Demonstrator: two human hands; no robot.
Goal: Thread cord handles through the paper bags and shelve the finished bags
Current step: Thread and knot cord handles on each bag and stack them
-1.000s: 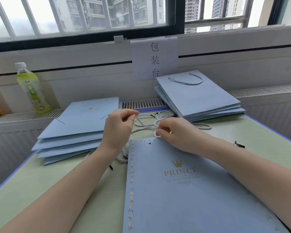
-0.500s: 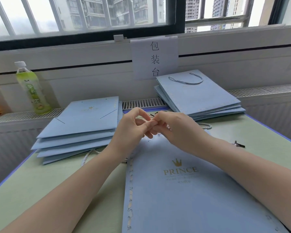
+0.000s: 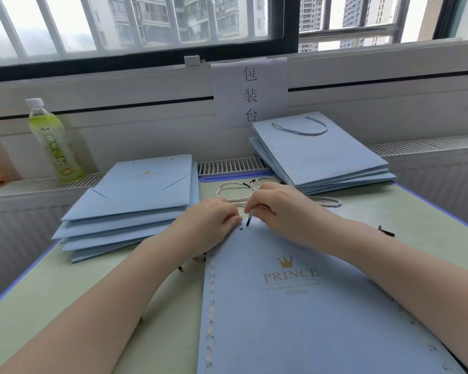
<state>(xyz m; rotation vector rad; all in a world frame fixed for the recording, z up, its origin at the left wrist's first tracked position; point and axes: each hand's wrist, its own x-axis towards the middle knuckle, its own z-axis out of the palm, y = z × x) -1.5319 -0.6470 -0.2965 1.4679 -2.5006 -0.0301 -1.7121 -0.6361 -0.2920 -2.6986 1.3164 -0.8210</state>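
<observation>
Head view. Item: flat pale-blue paper bag with gold crown and "PRINCE" print (image 3: 295, 306), lying face up on the green table mat (image 3: 65, 306), its long axis running from the person toward the window, top edge farthest away. Small punched hole (image 3: 241, 229) near that top edge, left of centre. Right hand (image 3: 287, 211): fingers curled, pinching the dark tipped end (image 3: 248, 222) of a twisted white-grey cord (image 3: 324, 202); the tip points down and sits just right of and above the hole, not yet through it. Remaining cord trails away behind the hand toward the window. Left hand (image 3: 208, 225): fingers curled at the bag's top edge, fingertips just left of the hole; whether they grip the paper cannot be told. Judgement: the right hand is nearer and needs a short move left and down to enter the hole. Unthreaded pale-blue bag stack (image 3: 135, 201) at left; corded pale-blue bag stack (image 3: 322, 157) at right rear; green drink bottle (image 3: 52, 141) on the sill.
</observation>
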